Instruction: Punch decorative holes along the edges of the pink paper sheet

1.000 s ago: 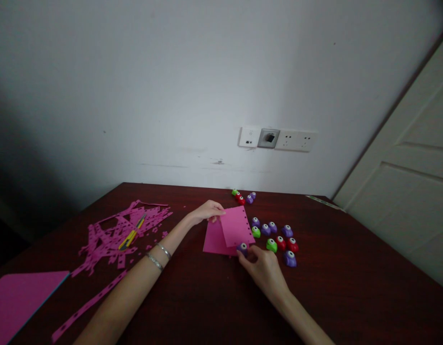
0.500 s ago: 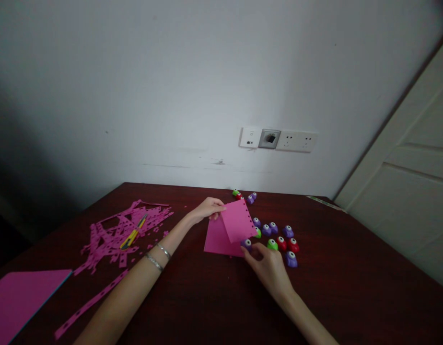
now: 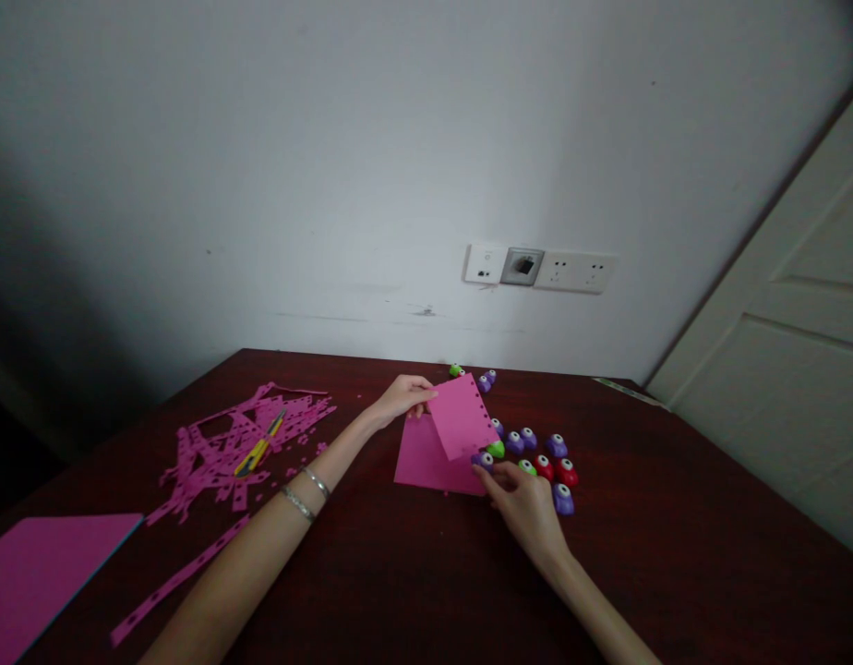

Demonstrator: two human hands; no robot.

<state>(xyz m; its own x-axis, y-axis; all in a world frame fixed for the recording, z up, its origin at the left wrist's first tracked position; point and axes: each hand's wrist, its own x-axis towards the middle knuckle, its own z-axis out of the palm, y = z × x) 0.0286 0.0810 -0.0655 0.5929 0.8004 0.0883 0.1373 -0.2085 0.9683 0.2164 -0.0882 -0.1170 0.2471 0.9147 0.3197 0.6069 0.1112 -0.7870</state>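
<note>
My left hand (image 3: 403, 397) pinches the upper left edge of a pink paper sheet (image 3: 462, 416), which is tilted up off the table. Small dark holes run along the sheet's right edge. Under it a second pink sheet (image 3: 421, 460) lies flat on the tabletop. The thumb and fingers of my right hand (image 3: 527, 506) are closed on a small purple craft punch (image 3: 481, 459) at the lower right corner of the raised sheet. Whether the paper sits inside the punch's slot I cannot tell. A green punch (image 3: 496, 449) is just behind it.
Several purple, red (image 3: 566, 473) and green punches stand to the right, with more (image 3: 483, 382) near the wall. At left, a yellow utility knife (image 3: 258, 448) rests on punched pink scraps (image 3: 222, 453). A pink stack (image 3: 45, 573) and a long punched strip (image 3: 177, 582) lie nearer.
The raised sheet has shifted slightly up and right. My right hand and the purple punch have moved a little up and right along with it.
</note>
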